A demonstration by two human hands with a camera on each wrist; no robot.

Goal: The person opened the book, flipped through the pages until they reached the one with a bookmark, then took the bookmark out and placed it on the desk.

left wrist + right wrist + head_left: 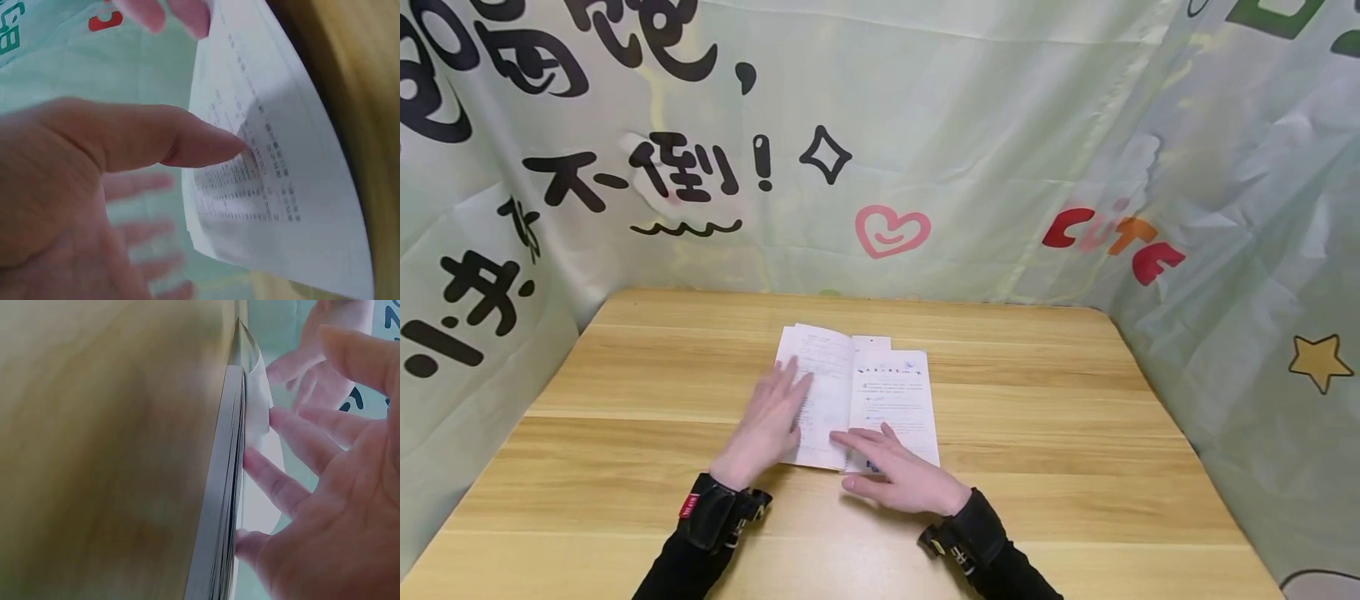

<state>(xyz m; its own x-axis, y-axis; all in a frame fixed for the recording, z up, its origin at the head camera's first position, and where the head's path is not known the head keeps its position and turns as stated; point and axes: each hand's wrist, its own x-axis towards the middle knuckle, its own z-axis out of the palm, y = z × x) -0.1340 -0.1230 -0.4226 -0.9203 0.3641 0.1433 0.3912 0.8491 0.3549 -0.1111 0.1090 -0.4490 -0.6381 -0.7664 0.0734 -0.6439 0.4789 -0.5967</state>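
Note:
An open book with printed white pages lies on the wooden table in the head view. Over its left page is my left hand, the fingers spread and fairly straight. The left wrist view shows the thumb against the printed page. My right hand is at the lower part of the right page, fingers extended toward the middle fold. In the right wrist view, the fingertips of the right hand touch the book near its page edges. Neither hand grips anything.
The wooden table extends around the book on all sides. A pale cloth curtain with printed lettering and drawings hangs behind the table and along both sides. A small paper edge shows above the right page.

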